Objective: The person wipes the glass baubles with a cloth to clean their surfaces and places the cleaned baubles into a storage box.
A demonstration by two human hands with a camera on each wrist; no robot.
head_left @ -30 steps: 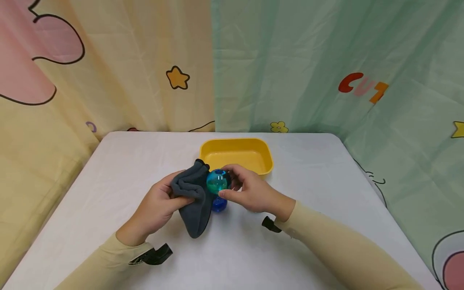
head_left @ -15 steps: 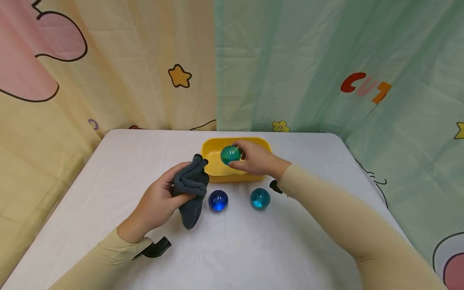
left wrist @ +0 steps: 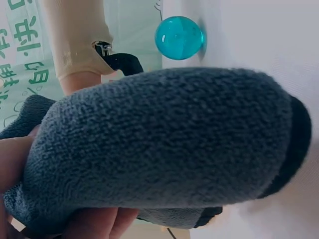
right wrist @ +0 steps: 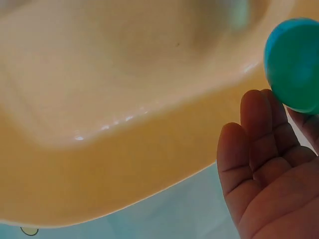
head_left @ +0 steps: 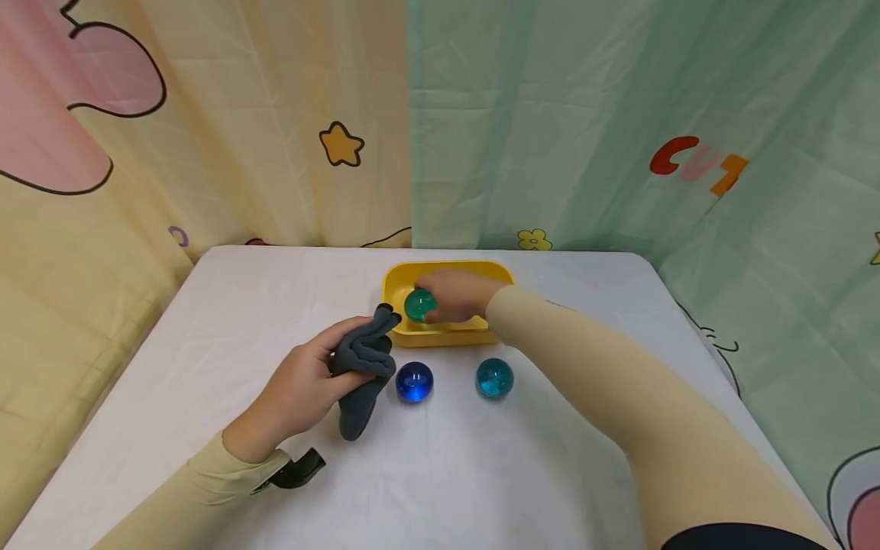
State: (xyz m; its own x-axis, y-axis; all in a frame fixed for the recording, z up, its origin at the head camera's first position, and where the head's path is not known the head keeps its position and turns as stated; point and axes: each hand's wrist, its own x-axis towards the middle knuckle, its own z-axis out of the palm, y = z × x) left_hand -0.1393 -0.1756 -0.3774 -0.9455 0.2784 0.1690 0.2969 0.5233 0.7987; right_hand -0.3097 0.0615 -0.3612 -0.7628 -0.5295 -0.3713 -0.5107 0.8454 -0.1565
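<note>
My left hand pinches a folded dark grey cloth with black edging between thumb and fingers, left of the yellow tray. The cloth fills most of the left wrist view. Over the yellow tray, my right hand holds a clear green ball between thumb and fingers, toward the tray's left side. The ball lies against the fingertips in the right wrist view. A dark blue ball sits on the table beside the cloth, and a teal ball rests farther right.
The white table has curtains with printed figures behind it and on both sides. Black straps show at the wrists, one strap by the left sleeve. The right sleeve crosses above the table's right side.
My right hand has carried the green ball away from the cloth to the tray, then lower and leftward inside it. My left hand keeps the cloth in nearly the same place.
</note>
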